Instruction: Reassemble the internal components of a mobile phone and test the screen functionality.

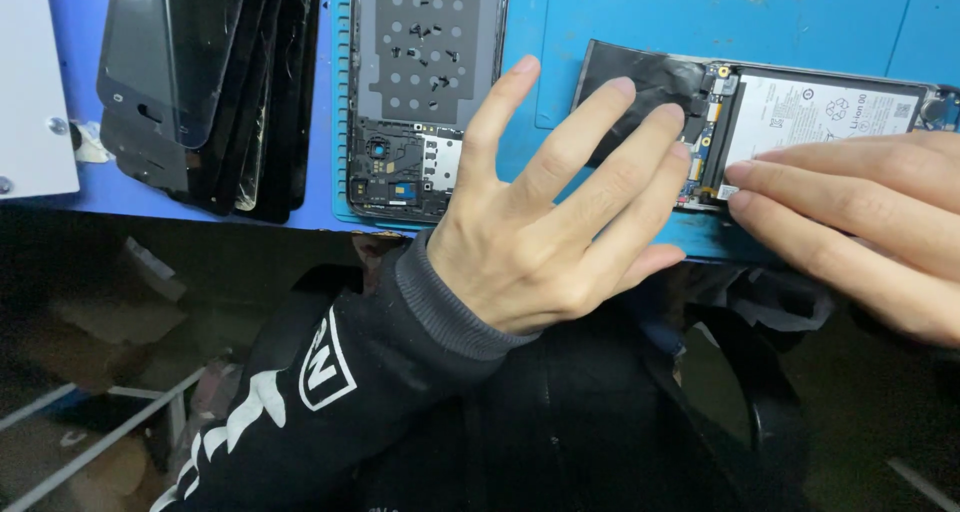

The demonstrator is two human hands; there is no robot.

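1. At the far left edge of the frame, a white panel (pixel 35 82) is seen lying on the blue work mat (pixel 640 22).
2. In the upper left, a fanned stack of black screen panels (pixel 200 92) is laid on the mat, overlapping one another.
3. At upper centre, a phone back frame (pixel 425 92) with a perforated grey plate is set down, well apart from either hand; small dark screws appear scattered on it.
4. At centre, the left hand (pixel 540 222) is held with fingers spread wide and nothing gripped; its fingertips are rested on the left end of the opened phone (pixel 760 132), over the black film there. A dark sleeve (pixel 330 392) with white print is seen below it.
5. At upper right, the opened phone is laid near the front edge of the mat, its white battery (pixel 820 117) exposed.
6. At the right edge, the right hand (pixel 860 232) is laid flat, fingers together and extended, pressed on the phone's lower edge just under the battery; nothing is pinched.
7. The step in hand is judged to be steadying the phone for work at the battery or its connector. The next move would call for a firm hold-down by the left hand and careful, fine fingertip work near the board.
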